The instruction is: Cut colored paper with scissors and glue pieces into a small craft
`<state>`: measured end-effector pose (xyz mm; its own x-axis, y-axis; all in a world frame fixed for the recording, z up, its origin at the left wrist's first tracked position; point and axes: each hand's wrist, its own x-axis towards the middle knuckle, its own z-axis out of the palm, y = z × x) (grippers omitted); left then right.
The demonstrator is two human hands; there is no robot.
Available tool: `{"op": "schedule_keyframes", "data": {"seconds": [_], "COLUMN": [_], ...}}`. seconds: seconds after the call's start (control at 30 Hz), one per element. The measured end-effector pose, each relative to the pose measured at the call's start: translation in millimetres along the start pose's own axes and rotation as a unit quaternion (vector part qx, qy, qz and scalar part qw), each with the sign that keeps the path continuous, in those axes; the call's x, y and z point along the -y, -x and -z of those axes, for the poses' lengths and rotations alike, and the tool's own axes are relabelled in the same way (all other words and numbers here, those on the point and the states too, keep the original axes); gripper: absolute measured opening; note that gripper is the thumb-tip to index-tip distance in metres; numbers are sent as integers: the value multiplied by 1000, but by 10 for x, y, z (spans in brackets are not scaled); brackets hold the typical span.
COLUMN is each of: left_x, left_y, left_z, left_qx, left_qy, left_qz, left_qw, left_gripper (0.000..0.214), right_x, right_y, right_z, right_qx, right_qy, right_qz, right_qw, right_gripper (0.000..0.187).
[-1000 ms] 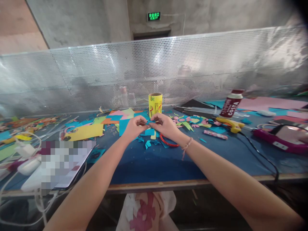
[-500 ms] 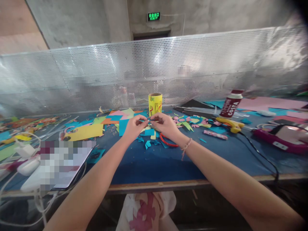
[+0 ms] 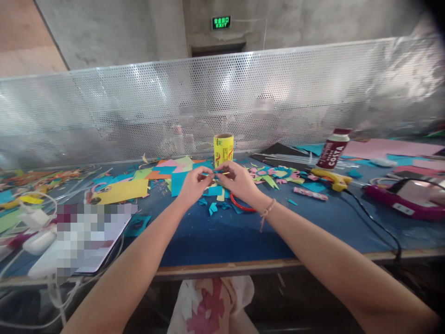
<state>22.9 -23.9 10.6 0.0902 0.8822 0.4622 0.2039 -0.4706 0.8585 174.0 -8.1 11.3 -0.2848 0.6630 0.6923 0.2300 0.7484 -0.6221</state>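
Observation:
Above the middle of the table, my left hand (image 3: 193, 185) and my right hand (image 3: 238, 180) meet with fingertips pinched together. Between them shows a small blue paper piece (image 3: 217, 170), mostly covered by the fingers. Just behind my hands stands a yellow printed roll (image 3: 223, 149), upright. Under and around them lie blue paper scraps (image 3: 212, 208). A red loop (image 3: 242, 205) pokes out beneath my right wrist; the rest of it is hidden. To the left is a blue paper sheet (image 3: 178, 183).
A yellow glue gun (image 3: 330, 180) with a black cord, a COSTA bottle (image 3: 333, 150) and a purple case (image 3: 399, 204) are on the right. Yellow card (image 3: 121, 191), a phone-like slab (image 3: 104, 246) and white cables occupy the left. A perforated metal screen (image 3: 146, 111) borders the back.
Almost nothing differs. My fingers shift very slightly around the blue paper piece, and the whole view moves a few pixels.

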Motion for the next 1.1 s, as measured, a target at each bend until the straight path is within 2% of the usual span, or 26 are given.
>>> {"op": "schedule_keyframes", "data": {"seconds": [0.33,0.57,0.63,0.73,0.9,1.0,1.1], "left_x": [-59,-40,-34,-32,-53,-62,-47], "left_y": [19,10,6,-7,-22,-5,17], "left_z": [-10,6,6,3,2,-20,-56], "left_qx": [5,2,0,-13,-42,-21,-5], "left_qy": [-41,-57,-27,81,263,306,311], "left_qz": [7,17,26,64,137,173,189], "left_qw": [999,998,999,995,954,936,931], "left_gripper": [22,18,18,19,19,20,21], "right_x": [34,-14,-44,-70,11,68,76], "right_y": [27,-5,-20,-24,16,25,16], "right_z": [32,-2,8,37,44,11,-16], "right_qx": [-21,1,9,13,30,8,-18], "right_qy": [87,-37,-53,-65,-12,28,42], "right_qz": [56,-43,-49,-25,61,69,46], "right_qw": [994,998,997,997,998,997,998], "right_gripper": [11,11,12,18,35,30,22]}}
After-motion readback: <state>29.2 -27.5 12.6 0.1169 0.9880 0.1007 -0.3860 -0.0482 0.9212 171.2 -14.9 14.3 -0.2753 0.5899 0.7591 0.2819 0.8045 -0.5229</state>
